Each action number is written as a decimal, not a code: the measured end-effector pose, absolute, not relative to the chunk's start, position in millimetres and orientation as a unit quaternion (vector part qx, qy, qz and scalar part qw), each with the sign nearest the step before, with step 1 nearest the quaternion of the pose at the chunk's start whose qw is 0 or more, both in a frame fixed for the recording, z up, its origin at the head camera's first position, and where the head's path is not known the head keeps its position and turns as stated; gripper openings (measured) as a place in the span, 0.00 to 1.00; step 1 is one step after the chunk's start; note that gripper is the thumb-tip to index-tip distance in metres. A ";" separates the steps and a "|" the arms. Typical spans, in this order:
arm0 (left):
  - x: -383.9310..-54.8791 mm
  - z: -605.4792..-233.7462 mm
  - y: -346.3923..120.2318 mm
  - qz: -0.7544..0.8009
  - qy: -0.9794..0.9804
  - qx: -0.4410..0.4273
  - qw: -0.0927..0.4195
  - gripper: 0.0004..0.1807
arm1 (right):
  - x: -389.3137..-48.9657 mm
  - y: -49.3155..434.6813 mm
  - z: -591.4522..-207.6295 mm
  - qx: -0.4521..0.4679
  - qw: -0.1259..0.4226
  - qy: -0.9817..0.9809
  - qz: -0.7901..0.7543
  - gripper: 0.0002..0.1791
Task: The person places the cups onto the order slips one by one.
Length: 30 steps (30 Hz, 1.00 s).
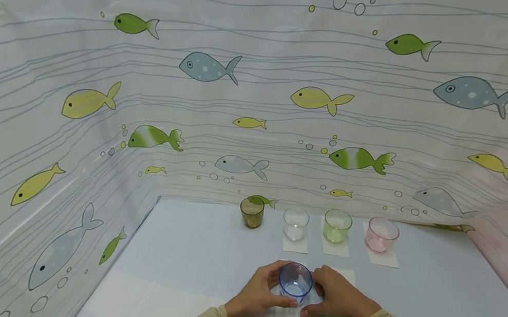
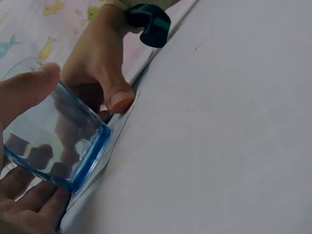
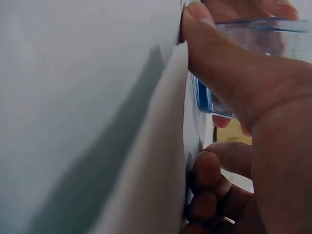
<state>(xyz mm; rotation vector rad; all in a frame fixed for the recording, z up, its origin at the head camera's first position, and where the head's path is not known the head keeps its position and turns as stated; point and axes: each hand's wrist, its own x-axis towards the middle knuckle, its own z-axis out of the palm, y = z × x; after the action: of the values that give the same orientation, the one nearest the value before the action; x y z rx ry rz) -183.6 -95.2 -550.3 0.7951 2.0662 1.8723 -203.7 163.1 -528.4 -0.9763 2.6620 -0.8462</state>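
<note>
A clear blue glass cup (image 1: 295, 281) stands upright in front of the person. The left hand (image 1: 263, 291) grips it, thumb across the near side and fingers around the far side, which show through the glass in the left wrist view. Close to the cup's right side is the right hand (image 1: 341, 297). Its thumb (image 2: 117, 92) touches down at the white paper by the cup's blue base (image 2: 92, 156). The right fingers (image 3: 207, 168) are bent low at the table surface, apart from the thumb. Part of a paper sheet (image 1: 346, 276) shows beneath and behind the right hand.
Behind the hands stand a brown glass (image 1: 251, 217), a clear glass (image 1: 295, 227), a green glass (image 1: 337, 229) and a pink glass (image 1: 381, 239). The last three are on white paper pieces. A fish-patterned curtain (image 1: 262, 82) surrounds the table (image 1: 169, 253). A lifted paper edge (image 3: 161, 131) shows near the right hand.
</note>
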 end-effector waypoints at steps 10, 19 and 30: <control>-183.0 -550.2 -97.7 0.636 0.714 0.265 0.120 0.40 | -198.5 158.5 -524.5 -0.341 0.065 0.918 -0.192 0.36; -182.5 -549.4 -94.4 0.638 0.709 0.276 0.118 0.40 | -199.7 198.1 -518.1 -0.341 0.006 0.922 -0.184 0.57; -183.2 -549.7 -92.9 0.638 0.711 0.274 0.107 0.41 | -186.2 264.0 -521.6 -0.296 -0.001 0.931 -0.212 0.60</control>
<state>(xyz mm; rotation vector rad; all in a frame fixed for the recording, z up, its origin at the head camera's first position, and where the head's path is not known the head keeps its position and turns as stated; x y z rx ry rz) -183.2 -92.9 -549.7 0.8065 2.0945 1.8797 -186.2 264.0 -521.6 -0.9302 2.9287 -0.6670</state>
